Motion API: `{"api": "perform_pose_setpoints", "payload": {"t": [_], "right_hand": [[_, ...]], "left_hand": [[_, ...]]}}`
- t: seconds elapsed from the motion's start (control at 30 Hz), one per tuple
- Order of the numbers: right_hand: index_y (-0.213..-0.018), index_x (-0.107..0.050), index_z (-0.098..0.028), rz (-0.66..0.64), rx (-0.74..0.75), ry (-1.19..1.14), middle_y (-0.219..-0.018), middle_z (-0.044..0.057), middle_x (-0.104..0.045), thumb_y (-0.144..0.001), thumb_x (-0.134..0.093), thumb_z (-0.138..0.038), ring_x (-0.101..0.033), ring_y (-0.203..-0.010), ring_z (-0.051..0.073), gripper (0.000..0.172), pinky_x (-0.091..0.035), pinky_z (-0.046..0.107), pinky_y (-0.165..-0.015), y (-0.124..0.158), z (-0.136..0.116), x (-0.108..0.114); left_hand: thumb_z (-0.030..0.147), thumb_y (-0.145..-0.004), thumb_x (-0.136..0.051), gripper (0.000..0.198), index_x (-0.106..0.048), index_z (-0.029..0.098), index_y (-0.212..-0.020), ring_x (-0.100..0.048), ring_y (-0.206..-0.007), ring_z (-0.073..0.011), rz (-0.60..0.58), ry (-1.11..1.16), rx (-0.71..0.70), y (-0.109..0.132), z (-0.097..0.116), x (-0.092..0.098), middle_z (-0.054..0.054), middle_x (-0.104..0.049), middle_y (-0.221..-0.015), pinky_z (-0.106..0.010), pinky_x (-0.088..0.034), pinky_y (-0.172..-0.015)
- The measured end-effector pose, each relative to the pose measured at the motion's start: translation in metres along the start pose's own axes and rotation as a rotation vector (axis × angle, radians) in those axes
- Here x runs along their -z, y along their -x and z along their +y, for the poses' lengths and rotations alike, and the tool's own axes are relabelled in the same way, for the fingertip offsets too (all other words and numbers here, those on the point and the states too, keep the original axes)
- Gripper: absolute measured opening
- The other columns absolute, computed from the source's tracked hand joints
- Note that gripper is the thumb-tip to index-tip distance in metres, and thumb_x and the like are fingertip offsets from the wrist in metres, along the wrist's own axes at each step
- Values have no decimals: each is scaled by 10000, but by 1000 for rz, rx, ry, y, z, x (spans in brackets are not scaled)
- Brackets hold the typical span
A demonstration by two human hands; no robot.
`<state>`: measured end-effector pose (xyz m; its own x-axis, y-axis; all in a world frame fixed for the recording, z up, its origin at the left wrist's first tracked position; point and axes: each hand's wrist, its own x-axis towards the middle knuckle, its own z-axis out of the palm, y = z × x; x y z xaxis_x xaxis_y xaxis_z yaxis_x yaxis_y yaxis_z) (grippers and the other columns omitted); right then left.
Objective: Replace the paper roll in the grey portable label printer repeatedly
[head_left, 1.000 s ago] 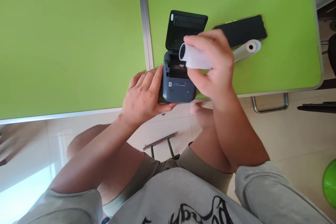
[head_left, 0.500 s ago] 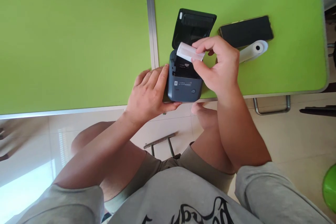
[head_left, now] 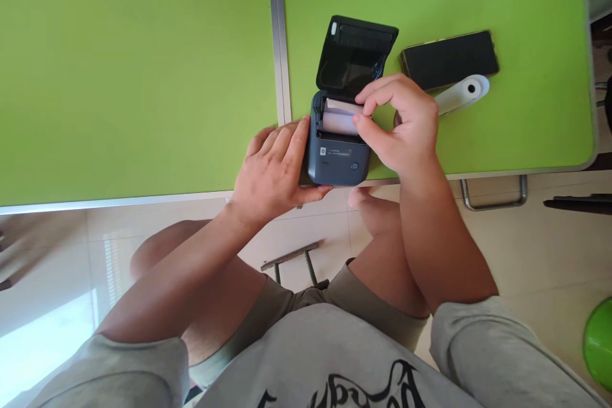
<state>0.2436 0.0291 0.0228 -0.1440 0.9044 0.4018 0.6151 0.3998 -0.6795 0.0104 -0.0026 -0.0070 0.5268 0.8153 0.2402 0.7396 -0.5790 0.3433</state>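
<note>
A dark blue-grey label printer [head_left: 337,167] rests at the front edge of the green table, its black lid [head_left: 356,54] swung open away from me. Inside its compartment lies a white paper roll [head_left: 338,122]. My left hand [head_left: 275,169] grips the printer's left side, with the thumb at its front edge. At the right end of the roll, my right hand [head_left: 399,121] pinches the paper between thumb and fingers.
A black phone-like slab [head_left: 449,58] lies at the right on the green table [head_left: 143,76]. Just in front of it is another white roll [head_left: 461,94]. A metal strip [head_left: 280,38] divides the tabletop. A green round object [head_left: 598,343] stands at the lower right.
The paper roll has gone from above the printer down into its compartment, with my right hand still at its end. My left hand has stayed on the printer.
</note>
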Motion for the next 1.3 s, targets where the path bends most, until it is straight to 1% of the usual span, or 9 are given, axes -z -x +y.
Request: {"api": "perform_pose_setpoints", "payload": {"t": [0.2, 0.37, 0.47, 0.57, 0.7, 0.93, 1.07, 1.17, 1.3], "right_hand": [[-787, -695, -280, -28, 256, -73, -865, -9, -641, -846, -748, -215, -653, -825, 187, 102, -579, 400, -804, 5, 3, 8], [-780, -709, -294, -133, 250, -174, -900, 7, -630, -866, -766, -307, -654, -875, 205, 104, -564, 420, -811, 12, -3, 13], [-796, -736, -300, 25, 250, -319, -873, 21, -620, -941, -691, -421, -624, -834, 199, 195, -535, 412, -788, 11, 8, 6], [-1005, -761, -330, 291, 122, -442, -1085, 42, -644, -917, -706, -510, -634, -968, 218, 207, -521, 383, -788, 6, 33, -11], [-1330, -601, -413, 240, -4, -674, -1495, 24, -589, -757, -805, -645, -622, -1312, 305, 652, -553, 455, -983, -4, 58, -32], [-1130, -671, -311, 337, -308, -1038, -1096, 8, -760, -912, -648, -643, -708, -1133, 231, 398, -583, 446, -942, -11, 19, -19], [-1015, -715, -387, 213, -218, -839, -1127, -41, -746, -748, -883, -559, -673, -1234, 221, 359, -509, 432, -1207, -10, 18, -16], [-1128, -702, -386, 17, -105, -657, -1235, -47, -738, -807, -845, -576, -654, -1297, 225, 399, -479, 450, -1252, -7, 24, -18], [-1030, -705, -339, -84, -208, -553, -1147, -24, -761, -739, -863, -673, -695, -1231, 287, 470, -555, 511, -1145, -9, 21, -16]], "left_hand": [[728, -957, -555, 912, -393, 133, -1629, -672, -1243, -356, 133, 3, -105, 2, -2, -3, -218, -683, -1365, -492, -445, -1143], [643, -953, -644, 668, -536, 353, -1544, -637, -1271, -353, 119, -31, -133, 4, -3, -3, -178, -632, -1399, -534, -459, -1120], [675, -942, -647, 638, -558, 411, -1516, -612, -1277, -356, 81, -5, -108, 5, -5, -4, -155, -611, -1419, -559, -445, -1128], [719, -937, -625, 631, -573, 433, -1496, -598, -1278, -360, 71, 10, -112, 5, -8, -5, -153, -601, -1425, -573, -441, -1125], [720, -956, -589, 589, -589, 440, -1474, -588, -1297, -369, 87, 4, -146, 5, -9, -6, -171, -589, -1431, -591, -443, -1117], [688, -944, -642, 595, -548, 472, -1490, -573, -1340, -364, 67, 35, -150, 5, -10, -6, -147, -576, -1475, -598, -413, -1137], [665, -930, -685, 631, -513, 480, -1508, -553, -1382, -370, 31, 68, -142, 5, -11, -6, -137, -564, -1511, -609, -396, -1146], [634, -919, -718, 628, -521, 456, -1488, -560, -1377, -377, 57, 91, -137, 6, -11, -7, -138, -565, -1505, -618, -410, -1134], [543, -938, -723, 431, -610, 339, -1300, -638, -1234, -319, 335, 274, -227, 1, -4, 3, -130, -630, -1320, -486, -556, -955]]}}
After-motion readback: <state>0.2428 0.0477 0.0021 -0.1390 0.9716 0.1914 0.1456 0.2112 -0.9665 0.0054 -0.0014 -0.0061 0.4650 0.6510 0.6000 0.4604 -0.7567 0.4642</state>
